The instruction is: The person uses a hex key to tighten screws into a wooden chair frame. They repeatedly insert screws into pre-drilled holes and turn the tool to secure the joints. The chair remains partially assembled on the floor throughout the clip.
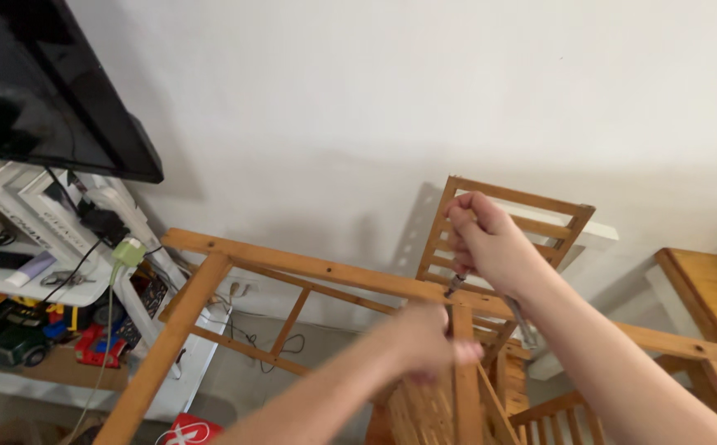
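Gripping small screwdriver point(456, 284) w/ R hand point(490, 243), fingers curled tight, tip at wooden frame point(309, 268) joint | L hand point(424, 338) blurred, fingers closed on upright | risk: tip slips, frame wobbles

There is only one view, from a camera on the person's head. It looks forward and down, tilted to one side, toward a white wall point(424, 99). It is near to the hands, which reach out over a wooden frame point(317, 268) in the lower middle. A dark screen point(37, 82) cuts the upper left corner.
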